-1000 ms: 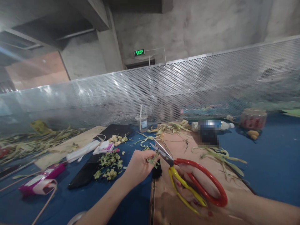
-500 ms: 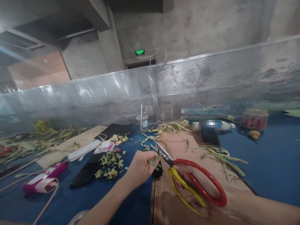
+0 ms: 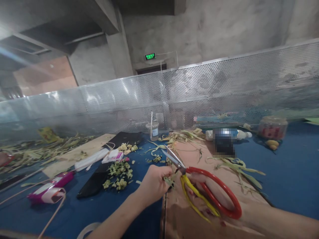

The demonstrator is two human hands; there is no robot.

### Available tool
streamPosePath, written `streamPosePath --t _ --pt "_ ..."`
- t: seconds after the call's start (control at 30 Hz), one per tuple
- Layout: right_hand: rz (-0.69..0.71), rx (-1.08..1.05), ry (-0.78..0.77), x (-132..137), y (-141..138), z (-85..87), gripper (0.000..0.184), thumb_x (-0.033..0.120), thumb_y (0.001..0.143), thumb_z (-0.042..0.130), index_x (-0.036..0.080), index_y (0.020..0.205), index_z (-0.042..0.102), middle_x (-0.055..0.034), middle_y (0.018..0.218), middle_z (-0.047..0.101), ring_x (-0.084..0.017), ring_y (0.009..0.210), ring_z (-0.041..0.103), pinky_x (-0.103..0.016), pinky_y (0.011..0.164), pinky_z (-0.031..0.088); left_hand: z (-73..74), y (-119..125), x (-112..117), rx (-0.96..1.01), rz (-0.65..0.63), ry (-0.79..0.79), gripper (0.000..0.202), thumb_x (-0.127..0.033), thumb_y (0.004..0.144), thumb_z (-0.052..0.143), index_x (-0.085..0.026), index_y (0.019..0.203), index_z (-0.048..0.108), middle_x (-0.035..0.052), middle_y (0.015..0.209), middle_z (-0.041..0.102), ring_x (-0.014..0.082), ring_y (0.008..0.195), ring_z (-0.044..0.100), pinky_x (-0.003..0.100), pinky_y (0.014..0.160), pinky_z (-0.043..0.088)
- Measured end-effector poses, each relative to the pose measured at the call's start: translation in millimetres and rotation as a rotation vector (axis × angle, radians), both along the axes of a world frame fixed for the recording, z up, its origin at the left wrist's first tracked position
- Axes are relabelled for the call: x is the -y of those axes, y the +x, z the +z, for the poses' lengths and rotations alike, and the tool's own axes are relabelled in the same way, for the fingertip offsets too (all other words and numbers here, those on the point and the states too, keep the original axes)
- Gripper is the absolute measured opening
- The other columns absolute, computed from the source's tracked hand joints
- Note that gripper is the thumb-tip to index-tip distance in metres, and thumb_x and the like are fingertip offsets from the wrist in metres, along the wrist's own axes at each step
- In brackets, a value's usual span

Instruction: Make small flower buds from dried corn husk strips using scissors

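Observation:
My right hand is closed through the red and yellow handles of large scissors, whose steel blades point up and left, slightly apart. My left hand pinches a small green plant piece right at the base of the blades. Both hands work over a brown cardboard sheet on the blue table.
Small heaps of cut green bits lie on a black sheet. A pink packet, white tube, plastic cup, dark bottle, red-filled jar, dried leaves and a perforated metal fence surround the spot.
My left hand dropped slightly lower and nearer with the plant piece, from beside the blades to below their pivot. The scissors stayed nearly in place.

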State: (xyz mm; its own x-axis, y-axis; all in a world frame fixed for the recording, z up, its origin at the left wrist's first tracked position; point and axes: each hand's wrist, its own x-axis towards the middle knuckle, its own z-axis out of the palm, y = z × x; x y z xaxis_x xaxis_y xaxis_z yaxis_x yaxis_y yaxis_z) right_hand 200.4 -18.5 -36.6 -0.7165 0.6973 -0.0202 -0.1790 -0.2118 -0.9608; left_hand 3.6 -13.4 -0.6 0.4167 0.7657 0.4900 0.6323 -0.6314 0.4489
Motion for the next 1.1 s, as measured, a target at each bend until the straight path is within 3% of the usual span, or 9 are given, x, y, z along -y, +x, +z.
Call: streamPosePath --t 0.13,0.23,0.37,0.47,0.63,0.73,0.83,0.97,1.1 --pt "-0.116 0.078 0.129 -18 12 8.0 0.05 0.064 0.073 0.034 0.019 0.08 0.054 -0.0022 0.061 0.051 -0.011 0.04 0.041 -0.023 0.032 0.034 0.2 -3 -4 0.036 0.091 0.01 0.033 -0.031 0.079 0.048 -0.015 0.051 0.051 -0.0057 0.048 0.028 0.008 0.048 0.023 0.019 0.048 0.025" --pt "-0.357 0.529 0.511 -34 33 28.7 0.046 0.058 0.08 0.028 0.02 0.084 0.053 -0.0059 0.073 0.058 -0.015 0.051 0.05 -0.025 0.04 0.039 1.2 -10 -8 0.033 0.161 -0.01 0.035 -0.033 0.079 0.048 -0.015 0.049 0.049 -0.0053 0.049 0.027 0.0087 0.05 0.024 0.02 0.049 0.025" --pt "-0.52 0.969 0.839 -41 55 47.0 0.039 0.053 0.075 0.044 0.017 0.089 0.053 -0.0087 0.075 0.062 -0.021 0.063 0.056 -0.029 0.055 0.039 5.0 -15 -10 0.082 0.234 -0.029 0.035 -0.035 0.079 0.047 -0.014 0.05 0.052 -0.0042 0.05 0.03 0.0092 0.05 0.028 0.02 0.05 0.026" --pt "-0.539 1.301 1.008 -37 62 37.5 0.037 0.048 0.076 0.042 0.014 0.086 0.052 -0.0091 0.065 0.062 -0.023 0.057 0.057 -0.028 0.05 0.034 13.6 -17 -8 0.161 0.3 -0.027 0.035 -0.038 0.077 0.049 -0.014 0.053 0.056 -0.0037 0.049 0.034 0.0096 0.05 0.03 0.021 0.049 0.025" --pt "-0.478 1.435 1.058 -39 74 15.3 0.029 0.041 0.066 0.053 0.017 0.083 0.055 -0.0098 0.072 0.065 -0.026 0.061 0.06 -0.028 0.048 0.032 33.5 -26 -2 0.32 0.355 -0.035 0.034 -0.043 0.074 0.056 -0.016 0.052 0.055 -0.0056 0.046 0.024 0.0079 0.045 0.024 0.023 0.045 0.02" --pt "-0.471 1.395 1.158 -40 73 26.3 0.028 0.04 0.064 0.057 0.016 0.079 0.058 -0.0109 0.079 0.064 -0.028 0.07 0.06 -0.032 0.055 0.038 39.6 -26 3 0.509 0.307 -0.153 0.028 -0.043 0.072 0.059 -0.016 0.066 0.064 -0.0074 0.043 0.02 0.0064 0.04 0.019 0.024 0.04 0.014" --pt "-0.532 1.094 1.226 -28 52 52.6 0.03 0.045 0.073 0.052 0.018 0.082 0.061 -0.009 0.086 0.063 -0.026 0.083 0.057 -0.036 0.071 0.041 39.5 -15 9 0.684 0.153 -0.358 0.028 -0.042 0.071 0.061 -0.014 0.074 0.065 -0.0092 0.041 0.018 0.0047 0.036 0.015 0.023 0.037 0.011" --pt "-0.246 0.44 0.869 -3 2 71.6 0.022 0.038 0.08 0.051 0.021 0.092 0.06 -0.0023 0.091 0.064 -0.016 0.088 0.057 -0.028 0.079 0.043 35.6 8 16 0.772 0.049 -0.511 0.026 -0.039 0.069 0.064 -0.013 0.068 0.063 -0.0102 0.038 0.021 0.0023 0.033 0.015 0.021 0.035 0.011" --pt "-0.146 0.132 0.526 6 -30 59.5 0.021 0.036 0.079 0.055 0.015 0.08 0.06 -0.003 0.081 0.065 -0.014 0.081 0.058 -0.028 0.079 0.043 32.1 18 20 0.805 0.047 -0.583 0.028 -0.04 0.069 0.064 -0.013 0.065 0.059 -0.0098 0.035 0.028 0.0016 0.031 0.016 0.019 0.034 0.009"
